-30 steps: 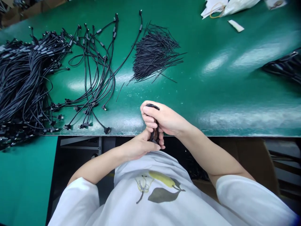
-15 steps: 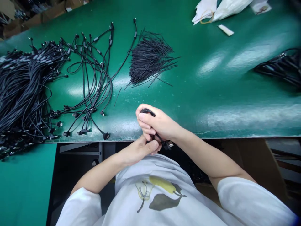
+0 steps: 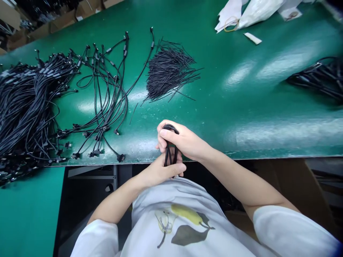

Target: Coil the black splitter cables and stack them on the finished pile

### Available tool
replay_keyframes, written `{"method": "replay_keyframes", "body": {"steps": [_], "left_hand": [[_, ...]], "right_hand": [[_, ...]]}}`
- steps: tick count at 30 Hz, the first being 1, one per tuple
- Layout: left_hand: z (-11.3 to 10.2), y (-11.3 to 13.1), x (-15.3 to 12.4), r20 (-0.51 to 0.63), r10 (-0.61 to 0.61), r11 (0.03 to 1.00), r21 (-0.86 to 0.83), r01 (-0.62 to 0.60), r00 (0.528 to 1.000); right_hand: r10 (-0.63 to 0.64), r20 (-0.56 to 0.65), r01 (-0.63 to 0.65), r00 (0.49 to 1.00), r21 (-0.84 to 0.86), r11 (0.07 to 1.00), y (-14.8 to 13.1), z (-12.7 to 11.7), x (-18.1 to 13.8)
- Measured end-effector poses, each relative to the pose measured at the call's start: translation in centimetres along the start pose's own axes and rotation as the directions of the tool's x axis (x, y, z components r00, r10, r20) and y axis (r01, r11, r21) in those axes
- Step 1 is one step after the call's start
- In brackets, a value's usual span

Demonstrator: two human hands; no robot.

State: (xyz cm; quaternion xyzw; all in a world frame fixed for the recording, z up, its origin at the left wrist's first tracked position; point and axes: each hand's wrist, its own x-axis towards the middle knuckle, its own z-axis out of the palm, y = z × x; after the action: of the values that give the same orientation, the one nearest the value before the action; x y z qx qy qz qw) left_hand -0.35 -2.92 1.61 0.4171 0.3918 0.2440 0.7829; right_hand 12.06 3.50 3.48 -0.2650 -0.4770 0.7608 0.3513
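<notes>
Connector no longer dangles in sight by the right hand (image 3: 184,143); black cable (image 3: 176,153), seemingly gathered further, now shows loops, held by fingers of right hand and left hand (image 3: 159,172) near the counter (image 3: 227,117) edge.

The coiled cable (image 3: 167,153) is partly hidden; the right edge crops a bundle (image 3: 321,79).

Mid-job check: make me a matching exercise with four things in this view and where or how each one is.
1. Looped black cable
2. Thin black ties
3. Large cable heap
4. Printed T-shirt

A. At the picture's left edge
B. White, with a yellow fruit
C. Held in left hand and right hand
D. Piled beyond the hands

Pairs: 1-C, 2-D, 3-A, 4-B
</notes>
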Motion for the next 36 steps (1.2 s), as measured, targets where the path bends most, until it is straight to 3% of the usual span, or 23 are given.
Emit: {"method": "replay_keyframes", "body": {"steps": [3,5,8,10,14,19,22,25,27,31,36], "left_hand": [[0.0,0.1,0.1,0.029,0.002,1.000,0.024,-0.003,1.000],[-0.1,-0.2,0.3,-0.134,0.104,0.986,0.140,-0.085,0.985],[-0.5,-0.9,0.4,-0.370,0.333,0.892,0.423,-0.162,0.867],[-0.7,-1.3,0.5,-0.390,0.407,0.810,0.572,-0.129,0.826],[-0.5,-1.4,1.0,-0.368,0.425,0.762,0.639,-0.106,0.827],[-0.1,-0.9,1.6,-0.353,0.422,0.815,0.552,-0.178,0.835],[-0.7,0.1,1.2,-0.239,0.368,0.844,0.491,-0.215,0.899],[-1.7,1.2,0.3,-0.096,0.175,0.965,0.215,-0.151,0.980],[-2.0,1.7,-0.1,-0.024,0.038,0.999,-0.018,-0.039,0.999],[-1.5,1.6,-0.2,0.012,-0.069,0.941,-0.333,0.069,0.998],[-0.5,0.8,-0.2,0.098,-0.020,0.885,-0.461,0.064,0.995]], "right_hand": [[-0.016,-0.028,0.016,0.999,0.017,1.000,0.2,0.0,0.0],[-0.073,-0.125,0.063,0.989,-0.088,0.994,0.3,0.1,-0.1],[-0.203,-0.278,0.093,0.939,-0.365,0.926,0.5,0.2,-0.4],[-0.280,-0.310,0.094,0.909,-0.500,0.861,0.7,0.2,-0.5],[-0.379,-0.267,0.128,0.886,-0.645,0.753,1.0,0.4,-0.6],[-0.367,-0.243,0.118,0.898,-0.671,0.732,0.6,0.1,-0.6],[-0.287,-0.262,0.077,0.922,-0.600,0.796,0.2,-0.7,-0.7],[-0.193,-0.211,0.080,0.958,-0.449,0.890,0.1,-1.4,-0.9],[-0.164,-0.148,0.116,0.975,-0.289,0.950,0.2,-1.5,-0.9],[-0.150,-0.056,0.151,0.987,0.011,0.989,0.3,-1.1,-0.7],[-0.061,0.032,0.059,0.998,0.055,0.997,-0.1,-1.0,-0.7]]}}
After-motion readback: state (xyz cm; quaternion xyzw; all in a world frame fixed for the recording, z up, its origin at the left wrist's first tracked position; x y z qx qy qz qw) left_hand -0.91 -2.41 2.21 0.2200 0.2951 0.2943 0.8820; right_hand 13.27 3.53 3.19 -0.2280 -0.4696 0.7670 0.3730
